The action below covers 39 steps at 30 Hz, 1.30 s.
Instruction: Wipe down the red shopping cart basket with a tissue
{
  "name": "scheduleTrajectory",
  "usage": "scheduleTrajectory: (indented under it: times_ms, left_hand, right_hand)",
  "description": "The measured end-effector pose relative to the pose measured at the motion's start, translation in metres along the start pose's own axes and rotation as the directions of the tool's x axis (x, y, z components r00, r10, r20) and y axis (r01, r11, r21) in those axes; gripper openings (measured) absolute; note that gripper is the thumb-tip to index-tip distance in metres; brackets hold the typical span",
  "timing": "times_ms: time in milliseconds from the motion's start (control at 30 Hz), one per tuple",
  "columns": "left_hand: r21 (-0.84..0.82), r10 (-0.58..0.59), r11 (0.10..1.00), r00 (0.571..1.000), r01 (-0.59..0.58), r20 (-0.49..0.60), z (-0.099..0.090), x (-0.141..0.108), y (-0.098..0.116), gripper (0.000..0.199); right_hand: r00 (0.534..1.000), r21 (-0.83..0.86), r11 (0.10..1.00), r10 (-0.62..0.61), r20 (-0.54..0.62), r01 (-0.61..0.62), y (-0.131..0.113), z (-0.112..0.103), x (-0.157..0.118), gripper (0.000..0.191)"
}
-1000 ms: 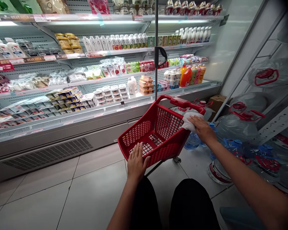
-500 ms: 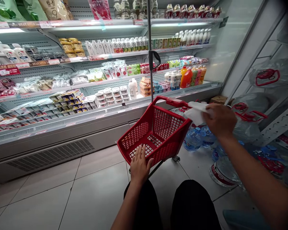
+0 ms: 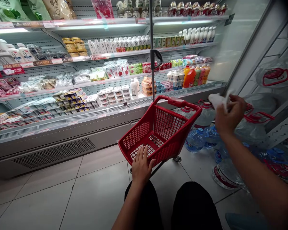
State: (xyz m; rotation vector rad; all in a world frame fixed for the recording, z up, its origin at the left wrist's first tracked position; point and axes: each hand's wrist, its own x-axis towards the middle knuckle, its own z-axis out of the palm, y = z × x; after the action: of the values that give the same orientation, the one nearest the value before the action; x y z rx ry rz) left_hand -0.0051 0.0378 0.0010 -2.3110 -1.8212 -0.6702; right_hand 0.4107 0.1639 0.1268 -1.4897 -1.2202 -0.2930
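A small red shopping cart [image 3: 163, 155] with a perforated basket stands in front of me. On its near rim rests my left hand [image 3: 141, 164], fingers stretched out flat and the thumb apart. My right hand [image 3: 231, 113] is raised to the right of the cart's handle [image 3: 176, 102], apart from it. Between its thumb and fingers it pinches a crumpled white wipe [image 3: 218, 100], whose loose end hangs to the left. Inside the cart's basket no goods show.
An upright refrigerated display case [image 3: 105, 118] with yogurts, bottles and packets runs along the far side. Its door edge with a dark handle [image 3: 156, 59] rises behind the cart. Large water bottles [image 3: 194, 140] stand on the tiled floor [image 3: 93, 195] at right. My knees are close below.
My right hand has moved right, off the cart's handle, taking the white wipe with it. My left hand stays on the near rim. The view has shifted slightly.
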Motion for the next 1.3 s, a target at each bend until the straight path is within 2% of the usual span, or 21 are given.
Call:
scheduleTrajectory:
  times_ms: [33,67,100,133,167,267,300,400,433,467,600,700,767,867,933,967,1033,1200,1300]
  left_hand:
    - [-0.001,0.001,1.0,1.0,-0.001,0.0,0.0,0.0,0.001,0.07]
    - [0.0,0.002,1.0,1.0,-0.002,-0.002,0.001,0.0,0.002,0.07]
    - [0.002,0.004,1.0,1.0,-0.004,-0.004,0.001,0.0,0.003,0.07]
    - [0.005,0.006,1.0,1.0,-0.006,-0.007,0.002,0.0,0.003,0.071]
    - [0.007,0.01,1.0,1.0,-0.01,-0.008,0.002,-0.001,0.003,0.071]
    - [0.003,0.018,1.0,1.0,-0.018,0.001,0.004,-0.002,0.003,0.07]
    - [-0.001,0.019,1.0,1.0,-0.019,0.008,0.004,-0.003,0.002,0.07]
    - [-0.006,0.018,1.0,1.0,-0.018,0.02,0.003,-0.003,0.002,0.069]
    - [-0.007,0.019,1.0,1.0,-0.019,0.02,0.003,-0.002,0.002,0.068]
    - [-0.007,0.021,1.0,1.0,-0.021,0.02,0.003,-0.002,0.002,0.068]
    - [-0.014,0.027,1.0,0.999,-0.026,0.023,0.002,-0.002,0.003,0.067]
    - [-0.013,0.029,0.999,0.999,-0.029,0.02,0.002,-0.002,0.003,0.067]
    - [-0.01,0.025,1.0,1.0,-0.025,0.013,0.003,-0.002,0.004,0.068]
    - [-0.006,0.028,1.0,1.0,-0.028,0.01,0.003,-0.001,0.005,0.069]
    - [0.0,0.055,0.998,0.998,-0.055,0.029,0.0,-0.001,0.001,0.07]
    - [0.004,0.079,0.997,0.996,-0.079,0.043,-0.003,0.0,-0.002,0.07]
    - [0.015,0.142,0.99,0.987,-0.144,0.072,-0.01,0.002,-0.015,0.07]
    - [0.02,0.228,0.972,0.964,-0.233,0.135,-0.025,0.004,-0.053,0.086]
    - [-0.003,0.256,0.966,0.953,-0.259,0.161,-0.021,0.005,-0.052,0.09]
  right_hand:
    - [0.986,-0.042,0.986,-0.163,0.041,0.164,-0.003,0.003,-0.008,0.031]
    - [0.94,-0.069,0.943,-0.314,0.133,0.325,-0.006,0.009,-0.018,0.029]
    - [0.876,-0.072,0.894,-0.414,0.246,0.443,-0.006,0.017,-0.03,0.031]
    - [0.82,-0.059,0.863,-0.452,0.351,0.502,-0.005,0.026,-0.042,0.036]
    - [0.788,-0.047,0.857,-0.449,0.422,0.514,-0.001,0.034,-0.052,0.042]
    - [0.767,-0.012,0.882,-0.403,0.499,0.471,0.016,0.052,-0.07,0.056]
    - [0.748,0.013,0.876,-0.419,0.514,0.481,0.022,0.054,-0.071,0.059]
    - [0.651,0.065,0.818,-0.5,0.571,0.571,0.036,0.051,-0.061,0.074]
    - [0.638,0.046,0.8,-0.51,0.577,0.598,0.04,0.049,-0.057,0.076]
    - [0.643,0.006,0.787,-0.509,0.573,0.617,0.042,0.048,-0.053,0.075]
    - [0.726,-0.136,0.79,-0.462,0.509,0.598,0.045,0.054,-0.05,0.061]
    - [0.713,-0.091,0.797,-0.476,0.516,0.598,0.033,0.061,-0.065,0.056]
    - [0.664,-0.012,0.781,-0.522,0.536,0.625,0.016,0.064,-0.085,0.057]
    - [0.536,0.156,0.728,-0.616,0.577,0.667,-0.012,0.064,-0.12,0.064]
    - [0.462,0.243,0.695,-0.658,0.595,0.676,-0.021,0.061,-0.135,0.069]
    - [0.441,0.264,0.685,-0.668,0.599,0.679,-0.019,0.06,-0.136,0.07]
    - [0.445,0.254,0.682,-0.669,0.595,0.686,-0.006,0.057,-0.126,0.074]
    - [0.561,0.114,0.727,-0.61,0.559,0.677,0.049,0.066,-0.071,0.075]
    - [0.62,0.046,0.772,-0.542,0.568,0.634,0.059,0.083,-0.056,0.07]
